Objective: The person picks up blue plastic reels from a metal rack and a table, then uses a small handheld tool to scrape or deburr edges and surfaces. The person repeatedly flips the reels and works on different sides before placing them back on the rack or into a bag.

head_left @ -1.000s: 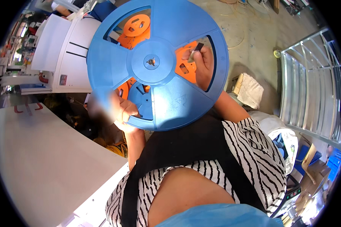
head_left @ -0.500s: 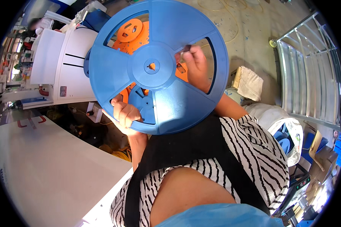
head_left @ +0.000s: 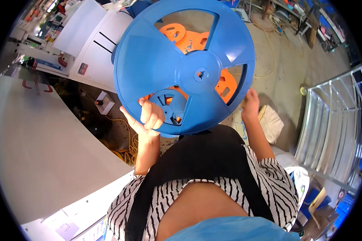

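Observation:
I hold a large blue plastic reel (head_left: 177, 56) up in front of me, its flat face toward the camera. My left hand (head_left: 147, 118) grips its lower left rim, fingers curled through a cut-out. My right hand (head_left: 250, 105) is at the lower right edge, just off the rim, holding nothing that I can see. Orange reels (head_left: 189, 38) and a smaller blue reel (head_left: 171, 107) show through the cut-outs behind it.
A white table top (head_left: 36, 140) curves along my left. A white cabinet (head_left: 90, 36) stands beyond it. Yellow cables (head_left: 126, 146) lie on the floor below the reel. A metal wire rack (head_left: 334, 120) stands at the right, with a white cloth bundle (head_left: 271, 122) near it.
The blue reel has tilted and shifted up and to the right. My right hand has come off the cut-out and now sits outside the rim. My left hand keeps its grip.

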Demonstrator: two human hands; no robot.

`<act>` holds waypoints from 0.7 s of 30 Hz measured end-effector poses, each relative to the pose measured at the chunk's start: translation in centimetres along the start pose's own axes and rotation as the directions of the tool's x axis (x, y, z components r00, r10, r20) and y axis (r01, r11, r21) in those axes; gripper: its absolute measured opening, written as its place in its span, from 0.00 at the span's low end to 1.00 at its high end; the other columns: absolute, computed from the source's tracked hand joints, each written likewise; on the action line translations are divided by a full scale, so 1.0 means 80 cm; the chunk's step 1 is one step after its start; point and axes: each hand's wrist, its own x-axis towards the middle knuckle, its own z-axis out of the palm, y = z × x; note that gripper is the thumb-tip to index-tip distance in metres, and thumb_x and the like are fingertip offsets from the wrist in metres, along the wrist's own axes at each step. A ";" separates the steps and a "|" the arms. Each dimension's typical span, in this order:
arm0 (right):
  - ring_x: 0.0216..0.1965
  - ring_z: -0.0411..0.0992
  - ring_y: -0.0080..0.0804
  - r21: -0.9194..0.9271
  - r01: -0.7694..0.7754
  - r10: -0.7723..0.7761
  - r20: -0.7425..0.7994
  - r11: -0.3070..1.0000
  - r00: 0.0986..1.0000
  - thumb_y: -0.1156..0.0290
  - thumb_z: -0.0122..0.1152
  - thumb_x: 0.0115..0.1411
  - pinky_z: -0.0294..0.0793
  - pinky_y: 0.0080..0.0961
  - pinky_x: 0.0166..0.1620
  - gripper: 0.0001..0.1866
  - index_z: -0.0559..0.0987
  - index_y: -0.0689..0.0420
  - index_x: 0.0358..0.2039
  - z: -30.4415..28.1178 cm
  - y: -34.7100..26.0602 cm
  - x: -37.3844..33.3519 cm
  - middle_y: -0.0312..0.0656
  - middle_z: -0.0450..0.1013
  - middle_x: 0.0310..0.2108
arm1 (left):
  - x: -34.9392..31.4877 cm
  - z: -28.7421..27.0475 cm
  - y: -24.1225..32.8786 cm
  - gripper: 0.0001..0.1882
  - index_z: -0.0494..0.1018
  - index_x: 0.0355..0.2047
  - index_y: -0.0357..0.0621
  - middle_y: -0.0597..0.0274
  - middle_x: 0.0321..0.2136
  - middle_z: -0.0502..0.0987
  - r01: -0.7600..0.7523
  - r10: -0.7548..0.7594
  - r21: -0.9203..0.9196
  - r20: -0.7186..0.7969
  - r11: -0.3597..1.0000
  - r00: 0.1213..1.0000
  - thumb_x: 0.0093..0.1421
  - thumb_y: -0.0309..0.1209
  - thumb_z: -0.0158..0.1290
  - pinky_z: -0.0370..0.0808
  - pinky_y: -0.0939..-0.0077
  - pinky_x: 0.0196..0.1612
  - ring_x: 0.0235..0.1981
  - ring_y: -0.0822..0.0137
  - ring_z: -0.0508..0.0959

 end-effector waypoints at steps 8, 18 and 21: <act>0.15 0.62 0.21 -0.047 -0.033 0.055 0.596 0.998 0.801 0.64 0.48 0.64 0.56 0.17 0.17 0.12 0.74 0.59 0.33 0.114 -0.165 -0.089 0.37 0.67 0.18 | -0.016 0.000 -0.008 0.36 0.68 0.46 0.40 0.72 0.12 0.57 0.017 -0.016 0.344 -0.006 0.939 1.000 0.59 0.63 0.43 0.49 0.82 0.10 0.05 0.79 0.53; 0.08 0.57 0.16 -0.311 -0.268 0.411 0.680 0.912 0.608 0.59 0.49 0.65 0.52 0.15 0.10 0.14 0.71 0.57 0.30 0.164 -0.185 -0.094 0.33 0.66 0.14 | -0.016 0.000 -0.020 0.33 0.67 0.41 0.41 0.73 0.09 0.54 0.062 -0.065 0.499 -0.011 0.865 0.998 0.58 0.63 0.44 0.50 0.84 0.08 0.03 0.80 0.52; 0.07 0.57 0.16 -0.318 -0.312 0.444 0.673 0.896 0.591 0.59 0.49 0.65 0.51 0.15 0.09 0.14 0.71 0.57 0.30 0.163 -0.187 -0.095 0.33 0.65 0.13 | -0.019 0.001 -0.022 0.33 0.66 0.40 0.41 0.74 0.09 0.53 0.062 -0.047 0.518 -0.041 0.853 0.998 0.57 0.63 0.47 0.49 0.84 0.09 0.03 0.80 0.52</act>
